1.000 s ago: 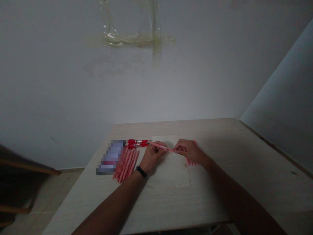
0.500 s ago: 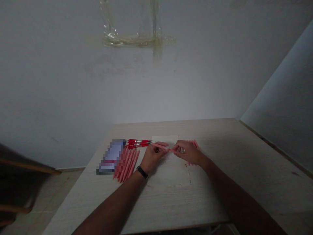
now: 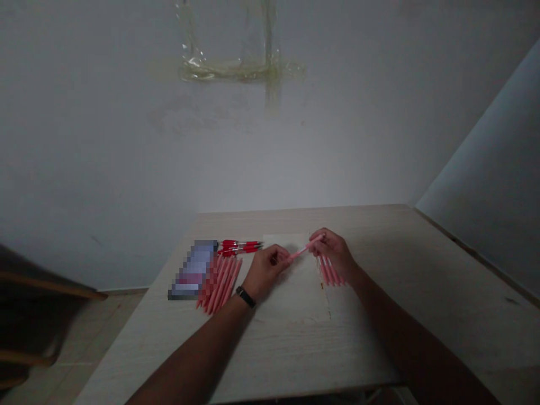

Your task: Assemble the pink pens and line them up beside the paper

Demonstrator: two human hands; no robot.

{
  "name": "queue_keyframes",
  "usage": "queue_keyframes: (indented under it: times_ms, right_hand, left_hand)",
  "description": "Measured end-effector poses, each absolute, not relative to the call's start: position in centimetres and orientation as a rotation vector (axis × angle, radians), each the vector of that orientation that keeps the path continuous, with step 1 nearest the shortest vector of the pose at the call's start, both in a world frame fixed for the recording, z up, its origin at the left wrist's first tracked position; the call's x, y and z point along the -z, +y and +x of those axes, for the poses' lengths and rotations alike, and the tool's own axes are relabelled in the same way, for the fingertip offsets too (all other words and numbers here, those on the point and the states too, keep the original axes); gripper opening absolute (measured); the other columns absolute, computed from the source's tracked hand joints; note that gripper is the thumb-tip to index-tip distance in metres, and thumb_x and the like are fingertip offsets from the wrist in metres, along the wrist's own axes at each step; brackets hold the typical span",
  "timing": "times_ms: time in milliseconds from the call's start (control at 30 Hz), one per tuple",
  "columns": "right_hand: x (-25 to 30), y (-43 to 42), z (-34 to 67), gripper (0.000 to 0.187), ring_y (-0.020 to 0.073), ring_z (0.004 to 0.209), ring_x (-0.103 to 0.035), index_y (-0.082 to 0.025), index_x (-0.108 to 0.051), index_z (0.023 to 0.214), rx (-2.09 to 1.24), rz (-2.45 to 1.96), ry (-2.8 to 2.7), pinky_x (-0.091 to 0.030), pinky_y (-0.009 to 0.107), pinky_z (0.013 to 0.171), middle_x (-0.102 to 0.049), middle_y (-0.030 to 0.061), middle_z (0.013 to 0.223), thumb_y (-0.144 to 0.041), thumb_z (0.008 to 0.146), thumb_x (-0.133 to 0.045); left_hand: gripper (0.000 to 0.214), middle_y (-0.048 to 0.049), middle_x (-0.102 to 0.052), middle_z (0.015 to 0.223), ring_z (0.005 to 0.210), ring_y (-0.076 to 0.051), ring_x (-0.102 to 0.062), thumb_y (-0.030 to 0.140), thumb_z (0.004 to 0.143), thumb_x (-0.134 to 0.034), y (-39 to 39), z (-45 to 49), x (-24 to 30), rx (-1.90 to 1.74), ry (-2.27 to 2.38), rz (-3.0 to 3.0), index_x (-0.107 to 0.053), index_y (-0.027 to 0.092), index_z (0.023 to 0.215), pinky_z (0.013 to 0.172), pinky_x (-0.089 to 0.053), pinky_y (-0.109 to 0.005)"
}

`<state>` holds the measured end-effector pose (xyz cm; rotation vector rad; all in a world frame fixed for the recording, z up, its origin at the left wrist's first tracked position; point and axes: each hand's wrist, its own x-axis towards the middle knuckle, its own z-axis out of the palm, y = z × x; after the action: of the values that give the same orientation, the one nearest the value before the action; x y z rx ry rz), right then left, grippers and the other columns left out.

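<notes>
"what are the hands doing over there?"

"from my end, the left hand (image 3: 265,271) pinches the lower end of a pink pen (image 3: 300,251), and the right hand (image 3: 338,253) has its fingers closed on the upper end. i see the pen raised at a slant between them, above a pale sheet (image 3: 291,295) on the counter (image 3: 337,351)."

"anything close by that could get in the way?"

"a fair bit. just left of the left hand i have a pile of pink pens (image 3: 223,284), lying side by side, with the forearm and its black band (image 3: 246,296) right beside them. behind that pile, a few red pens (image 3: 240,247) point toward the left hand. a phone-like slab (image 3: 194,267) lies at the far left; a blocky blur covers it and some of the pile, so i can't read it."

"and on the right?"

"a second pink row (image 3: 329,273) lies by the sheet's ragged right edge. the right hand hides part of it from me, so i can't count it. past the counter i get the wall (image 3: 358,140), with shiny tape (image 3: 228,72) high up, and wooden bars (image 3: 50,287) over at the left."
</notes>
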<state>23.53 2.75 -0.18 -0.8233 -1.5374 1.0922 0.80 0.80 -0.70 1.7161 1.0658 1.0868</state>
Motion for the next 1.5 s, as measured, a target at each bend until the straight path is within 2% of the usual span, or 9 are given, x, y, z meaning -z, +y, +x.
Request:
queue_keyframes:
  times_ms: [100,200,333,467,633,800,967,1200,1500]
  right_hand:
    - [0.1,2.4,22.8,0.024,0.0119,0.064,-0.057,-0.018,-0.062,0.087,-1.077,-0.865,-1.659,-0.047,0.025,0.061,-0.065,0.0034,0.084,-0.042,0.088,-0.061]
    - [0.3,2.6,23.1,0.023,0.0118,0.063,-0.056,-0.018,-0.062,0.083,-0.979,-0.939,-1.721,-0.046,0.024,0.061,-0.063,0.0018,0.08,-0.04,0.088,-0.06]
    - [0.4,2.9,24.3,0.023,0.0141,0.065,-0.056,-0.019,-0.061,0.082,-0.798,-1.099,-1.728,-0.045,0.024,0.059,-0.06,0.0001,0.069,-0.04,0.089,-0.058]
    - [0.3,2.7,24.5,0.023,0.0131,0.058,-0.054,-0.019,-0.061,0.083,-0.744,-1.175,-1.815,-0.041,0.021,0.052,-0.059,-0.0012,0.063,-0.04,0.09,-0.056]
    - [0.4,2.4,24.0,0.023,0.0107,0.047,-0.049,-0.02,-0.061,0.085,-0.707,-1.21,-1.879,-0.036,0.019,0.045,-0.056,-0.0033,0.057,-0.04,0.091,-0.053]
    - [0.5,2.2,24.0,0.024,0.0099,0.038,-0.047,-0.02,-0.058,0.086,-0.811,-1.222,-1.913,-0.033,0.019,0.039,-0.053,-0.006,0.05,-0.041,0.094,-0.049]
    - [0.4,2.6,24.3,0.019,0.0115,0.054,-0.053,-0.02,-0.06,0.082,-0.652,-1.147,-1.896,-0.041,0.021,0.051,-0.059,-0.0024,0.061,-0.035,0.091,-0.054]
    - [0.2,2.4,24.3,0.017,0.0109,0.052,-0.049,-0.02,-0.059,0.08,-0.687,-1.152,-1.896,-0.038,0.021,0.049,-0.058,-0.0024,0.061,-0.033,0.089,-0.056]
    - [-0.2,2.9,24.3,0.016,0.0147,0.067,-0.061,-0.018,-0.065,0.086,-0.602,-1.118,-1.677,-0.048,0.026,0.064,-0.068,0.0036,0.08,-0.034,0.087,-0.063]
  left_hand:
    - [0.022,-0.0025,-0.064,0.077,0.068,-0.015,-0.056,0.038,0.083,-0.069,0.3,0.9,0.5,-0.934,1.147,1.999,-0.066,0.016,0.083,0.062,-0.041,-0.025]
    - [0.023,-0.0059,-0.066,0.096,0.087,-0.019,-0.059,0.038,0.084,-0.069,0.2,0.5,0.6,-0.828,1.115,2.25,-0.067,0.019,0.097,0.077,-0.046,-0.031]
    - [0.056,-0.0108,-0.058,0.123,0.111,-0.027,-0.054,0.044,0.075,-0.078,0.5,-0.1,1.6,-0.64,1.12,2.477,-0.06,0.023,0.124,0.096,-0.045,-0.042]
    - [0.064,-0.0118,-0.053,0.132,0.12,-0.03,-0.049,0.044,0.072,-0.08,0.6,-0.4,2.4,-0.478,1.19,2.559,-0.057,0.024,0.129,0.101,-0.042,-0.045]
    - [0.064,-0.0116,-0.049,0.137,0.124,-0.031,-0.046,0.044,0.075,-0.078,0.3,-0.3,2.0,-0.412,1.224,2.579,-0.055,0.025,0.131,0.106,-0.039,-0.046]
    - [0.065,-0.0118,-0.049,0.137,0.125,-0.031,-0.046,0.044,0.075,-0.077,0.3,-0.3,1.9,-0.39,1.229,2.568,-0.054,0.025,0.132,0.104,-0.041,-0.047]
    - [0.065,-0.0128,-0.051,0.135,0.122,-0.032,-0.048,0.042,0.073,-0.079,0.4,-0.3,2.3,-0.439,1.216,2.564,-0.055,0.024,0.13,0.103,-0.041,-0.048]
    - [0.064,-0.0127,-0.051,0.135,0.123,-0.032,-0.047,0.041,0.073,-0.08,0.3,-0.3,2.2,-0.457,1.211,2.547,-0.056,0.025,0.129,0.104,-0.04,-0.048]
    - [0.064,-0.0136,-0.05,0.136,0.122,-0.032,-0.047,0.044,0.074,-0.078,0.5,-0.5,2.5,-0.461,1.198,2.562,-0.056,0.023,0.13,0.104,-0.04,-0.049]
